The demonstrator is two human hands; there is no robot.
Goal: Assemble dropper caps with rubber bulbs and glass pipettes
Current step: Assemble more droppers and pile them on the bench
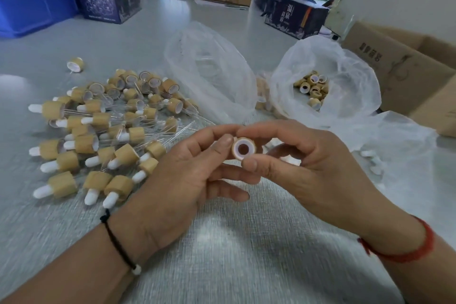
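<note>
Bamboo-look cap point(243, 149), outer side hidden, pinched between both hands.

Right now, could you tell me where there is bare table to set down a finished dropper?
The widest bare patch is the near table, between the wrists, below the left hand and right hand holding the cap. Another lies beyond the finished droppers, toward the blue crate. It is crowded at that pile and around the plastic bags.

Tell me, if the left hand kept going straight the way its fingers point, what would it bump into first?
Most likely the right hand: the left hand points rightward at it, and both already pinch the same bamboo cap between them. Depth is hard to judge.
</note>
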